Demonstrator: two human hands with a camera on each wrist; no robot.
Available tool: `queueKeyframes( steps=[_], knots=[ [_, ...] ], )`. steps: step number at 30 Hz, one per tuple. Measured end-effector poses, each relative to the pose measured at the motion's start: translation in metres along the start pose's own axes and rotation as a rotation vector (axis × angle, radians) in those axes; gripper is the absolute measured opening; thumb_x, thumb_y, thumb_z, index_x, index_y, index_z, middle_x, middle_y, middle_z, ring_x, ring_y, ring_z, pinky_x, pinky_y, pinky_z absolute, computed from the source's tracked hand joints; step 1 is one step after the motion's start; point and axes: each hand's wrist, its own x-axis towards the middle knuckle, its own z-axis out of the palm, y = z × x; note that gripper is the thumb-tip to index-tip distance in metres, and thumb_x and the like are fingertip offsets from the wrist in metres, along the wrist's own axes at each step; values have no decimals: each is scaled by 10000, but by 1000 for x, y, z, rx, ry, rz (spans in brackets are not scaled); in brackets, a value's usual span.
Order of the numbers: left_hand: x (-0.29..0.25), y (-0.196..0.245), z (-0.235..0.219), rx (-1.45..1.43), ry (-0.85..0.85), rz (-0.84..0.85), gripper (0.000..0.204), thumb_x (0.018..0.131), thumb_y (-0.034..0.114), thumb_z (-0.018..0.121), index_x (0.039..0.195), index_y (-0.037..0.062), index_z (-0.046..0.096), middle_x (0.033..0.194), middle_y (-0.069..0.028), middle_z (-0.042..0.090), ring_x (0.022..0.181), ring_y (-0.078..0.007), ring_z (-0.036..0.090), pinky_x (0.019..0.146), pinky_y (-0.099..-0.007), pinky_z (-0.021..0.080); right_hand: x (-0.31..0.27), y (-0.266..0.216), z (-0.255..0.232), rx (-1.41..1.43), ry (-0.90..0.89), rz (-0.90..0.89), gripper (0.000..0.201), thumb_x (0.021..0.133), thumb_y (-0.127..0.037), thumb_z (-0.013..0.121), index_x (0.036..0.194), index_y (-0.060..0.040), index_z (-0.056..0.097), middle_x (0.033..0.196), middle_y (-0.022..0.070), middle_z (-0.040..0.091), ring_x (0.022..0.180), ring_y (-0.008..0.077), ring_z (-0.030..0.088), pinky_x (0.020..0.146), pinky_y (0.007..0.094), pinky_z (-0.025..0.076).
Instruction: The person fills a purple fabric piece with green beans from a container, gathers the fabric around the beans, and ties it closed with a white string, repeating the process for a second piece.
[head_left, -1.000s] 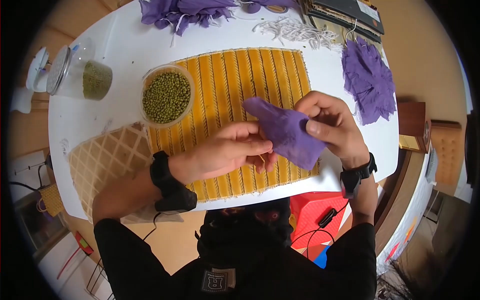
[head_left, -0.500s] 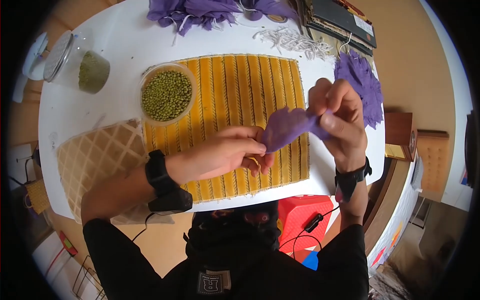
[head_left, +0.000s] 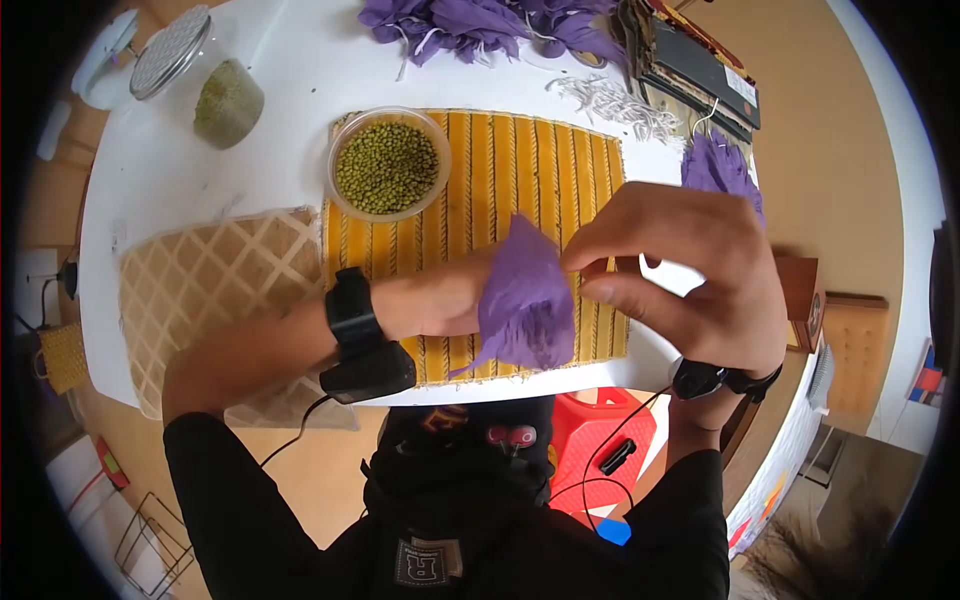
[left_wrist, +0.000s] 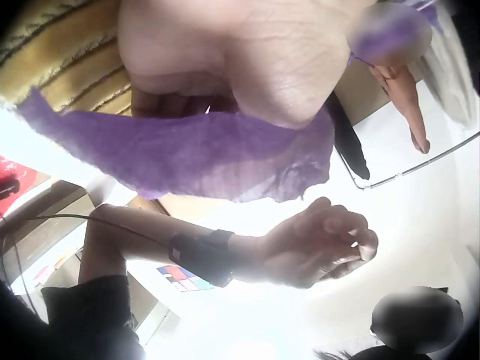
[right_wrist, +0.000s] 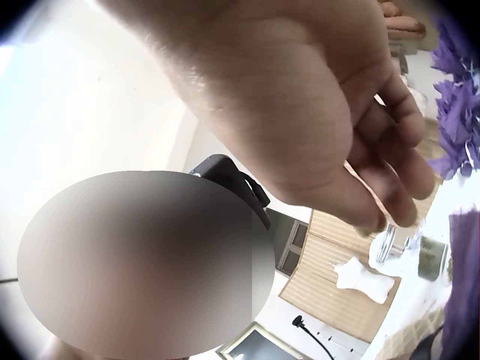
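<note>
A thin purple cloth (head_left: 525,300) lies draped over the fingers of my left hand (head_left: 440,300), hiding them. Its crumpled lower part hangs near the mat's front edge. In the left wrist view the cloth (left_wrist: 187,154) spreads below the palm of my left hand (left_wrist: 225,56); how the fingers bear it is hidden. Just right of the cloth, my right hand (head_left: 690,265) is bent with thumb and forefinger apart, and no cloth shows between them. In the right wrist view the fingers of my right hand (right_wrist: 300,105) curve loosely, holding nothing visible.
Behind the left forearm stands a tub of green beans (head_left: 387,165) on a yellow striped mat (head_left: 470,235). A jar (head_left: 228,105), purple cloth bundles (head_left: 450,25), white strings (head_left: 625,105) and dark books (head_left: 700,75) lie farther back. A beige lattice cloth (head_left: 215,290) covers the left front.
The cloth has gone from being stretched between both hands to lying over my left fingers. My right hand has let go and turned, its thumb and forefinger now beside the cloth.
</note>
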Motion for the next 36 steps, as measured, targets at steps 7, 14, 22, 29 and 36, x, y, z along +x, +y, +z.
queueKeyframes(
  steps=[7, 14, 22, 29, 36],
  knots=[
    [1, -1, -3, -22, -26, -38, 302, 998, 300, 517, 1210, 86, 505, 1081, -15, 584, 992, -111, 600, 876, -286, 511, 8, 9, 27, -277, -127, 184, 450, 736, -49, 708, 1167, -83, 584, 866, 110, 622, 780, 329, 639, 658, 426, 504],
    [0, 8, 7, 233, 38, -11, 277, 1002, 304, 504, 1160, 79, 540, 1091, -27, 611, 965, -124, 620, 844, -296, 514, 15, 21, 31, -161, 6, 79, 120, 742, -82, 722, 839, -43, 664, 854, 117, 602, 763, 328, 612, 627, 411, 482],
    [14, -1, -1, -41, -137, -5, 389, 1019, 374, 443, 1219, 51, 523, 1102, -107, 619, 978, -187, 633, 843, -316, 512, 9, 7, 14, -153, 190, -53, 165, 816, -113, 700, 728, 2, 621, 957, 156, 657, 825, 249, 661, 657, 322, 500],
    [9, 9, 19, 33, 98, -103, 528, 1041, 439, 311, 1251, -20, 466, 1121, -171, 613, 1078, -246, 601, 921, -377, 481, 5, -1, 1, 508, -196, -89, 131, 884, -95, 662, 794, -1, 646, 725, 91, 670, 593, 183, 661, 522, 274, 502],
    [3, 8, 16, 46, 48, 1, 479, 1033, 445, 332, 1289, 65, 469, 1252, -127, 570, 1167, -239, 555, 906, -383, 474, 0, 4, -6, -35, 278, 430, 161, 918, -110, 630, 844, 30, 600, 741, 23, 599, 681, 71, 558, 645, 218, 433]
  ],
)
